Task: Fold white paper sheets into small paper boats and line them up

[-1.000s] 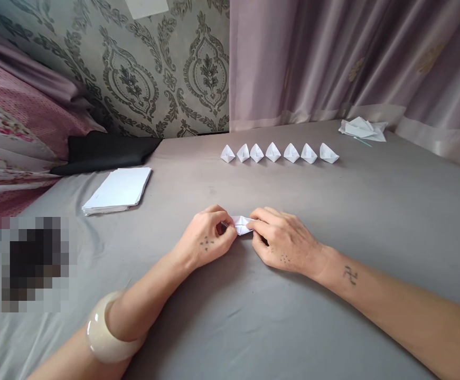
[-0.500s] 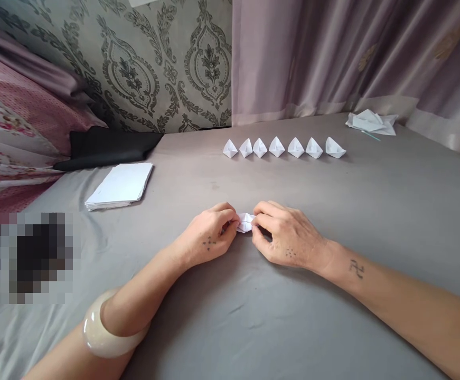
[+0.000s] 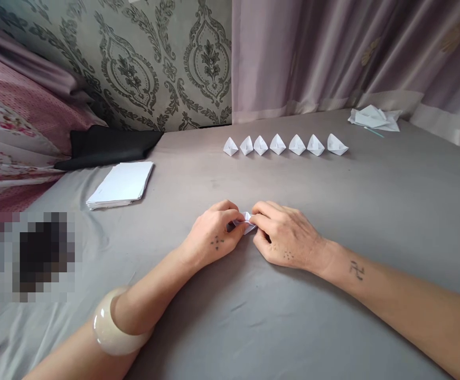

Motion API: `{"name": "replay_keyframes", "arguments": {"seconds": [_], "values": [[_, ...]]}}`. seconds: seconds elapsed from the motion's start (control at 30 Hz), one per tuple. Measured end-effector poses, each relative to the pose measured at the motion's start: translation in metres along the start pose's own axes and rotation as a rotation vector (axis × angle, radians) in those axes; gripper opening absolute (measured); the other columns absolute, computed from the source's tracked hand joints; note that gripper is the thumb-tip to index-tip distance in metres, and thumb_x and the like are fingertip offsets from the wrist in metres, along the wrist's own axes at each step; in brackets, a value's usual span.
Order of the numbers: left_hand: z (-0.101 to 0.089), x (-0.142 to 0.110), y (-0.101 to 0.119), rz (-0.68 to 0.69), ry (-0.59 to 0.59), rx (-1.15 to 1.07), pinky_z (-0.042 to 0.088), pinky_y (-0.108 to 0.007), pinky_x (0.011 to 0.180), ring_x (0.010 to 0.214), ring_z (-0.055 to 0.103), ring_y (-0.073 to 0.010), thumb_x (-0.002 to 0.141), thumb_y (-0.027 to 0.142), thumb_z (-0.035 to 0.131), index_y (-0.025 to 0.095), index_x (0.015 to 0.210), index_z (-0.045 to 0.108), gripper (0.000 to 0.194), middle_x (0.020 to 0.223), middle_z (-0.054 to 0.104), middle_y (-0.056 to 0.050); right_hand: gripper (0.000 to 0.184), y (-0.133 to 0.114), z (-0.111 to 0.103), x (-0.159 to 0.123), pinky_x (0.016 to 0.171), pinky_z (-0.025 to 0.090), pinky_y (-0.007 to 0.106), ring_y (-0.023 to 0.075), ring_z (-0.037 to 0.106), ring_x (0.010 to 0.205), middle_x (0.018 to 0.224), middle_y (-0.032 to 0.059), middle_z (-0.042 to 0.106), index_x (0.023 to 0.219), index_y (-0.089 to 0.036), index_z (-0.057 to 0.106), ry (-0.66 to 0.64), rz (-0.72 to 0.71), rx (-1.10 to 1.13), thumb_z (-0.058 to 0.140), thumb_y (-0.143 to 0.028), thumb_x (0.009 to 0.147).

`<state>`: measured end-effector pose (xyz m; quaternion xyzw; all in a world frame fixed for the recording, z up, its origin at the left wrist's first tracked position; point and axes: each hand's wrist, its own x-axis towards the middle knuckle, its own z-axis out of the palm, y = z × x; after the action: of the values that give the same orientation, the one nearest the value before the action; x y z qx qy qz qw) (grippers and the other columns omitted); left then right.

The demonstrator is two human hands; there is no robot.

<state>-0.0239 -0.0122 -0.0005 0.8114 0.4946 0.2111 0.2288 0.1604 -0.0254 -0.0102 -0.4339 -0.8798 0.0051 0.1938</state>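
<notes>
I logged: one small, white, folded-paper piece (image 3: 247,216), long axis left to right, directly between the hands, neither nearer; left hand (image 3: 217,232) pinching its left end, right hand (image 3: 289,232) its right.

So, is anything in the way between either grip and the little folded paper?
Nothing I can see: the left grip and right grip both touch the folded paper directly. The row of paper shapes stands farther back.

folded piece (image 3: 249,229): matt paper | bangle (image 3: 109,331): glossy, smooth | grey cover (image 3: 230,327): cloth
</notes>
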Motion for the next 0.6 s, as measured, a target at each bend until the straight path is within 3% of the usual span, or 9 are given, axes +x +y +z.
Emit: {"name": "replay_keyframes", "arguments": {"seconds": [0.1,0.3,0.43,0.6], "values": [[0.004,0.002,0.006,-0.055,0.046,0.032,0.048,-0.027,0.06,0.069,0.058,-0.0132,0.085,0.027,0.054,0.021,0.081,0.069,0.017,0.093,0.063,-0.003,0.017,-0.003,-0.004,0.003,0.055,0.032,0.029,0.0146,0.051,0.073,0.09,0.0051,0.061,0.078,-0.017,0.063,-0.03,0.065,0.057,0.047,-0.011,0.076],[0.008,0.005,0.013,-0.134,0.068,0.057,0.047,-0.027,0.059,0.067,0.057,-0.0134,0.084,0.024,0.052,0.019,0.069,0.064,0.02,0.086,0.062,-0.003,0.024,-0.003,-0.015,0.018,0.056,0.037,0.027,0.01,0.051,0.061,0.086,0.0024,0.063,0.061,-0.019,0.056,-0.111,0.337,0.301,0.049,-0.022,0.084],[0.011,0.003,0.008,-0.087,0.086,0.043,0.046,-0.026,0.058,0.064,0.056,-0.012,0.085,0.024,0.052,0.019,0.072,0.066,0.019,0.086,0.063,-0.003,0.013,-0.002,-0.017,0.026,0.054,0.038,0.026,0.0127,0.056,0.065,0.087,0.0036,0.064,0.065,-0.02,0.059,-0.168,0.386,0.343,0.056,-0.02,0.078],[0.015,-0.001,0.007,0.027,0.274,0.111,0.046,-0.026,0.064,0.075,0.059,-0.0144,0.088,0.022,0.05,0.02,0.081,0.068,0.019,0.093,0.065,-0.004,0.012,-0.006,-0.017,0.026,0.06,0.04,0.025,0.0138,0.059,0.073,0.091,0.0025,0.065,0.079,-0.02,0.064,-0.166,0.407,0.291,0.053,-0.019,0.082]]}}
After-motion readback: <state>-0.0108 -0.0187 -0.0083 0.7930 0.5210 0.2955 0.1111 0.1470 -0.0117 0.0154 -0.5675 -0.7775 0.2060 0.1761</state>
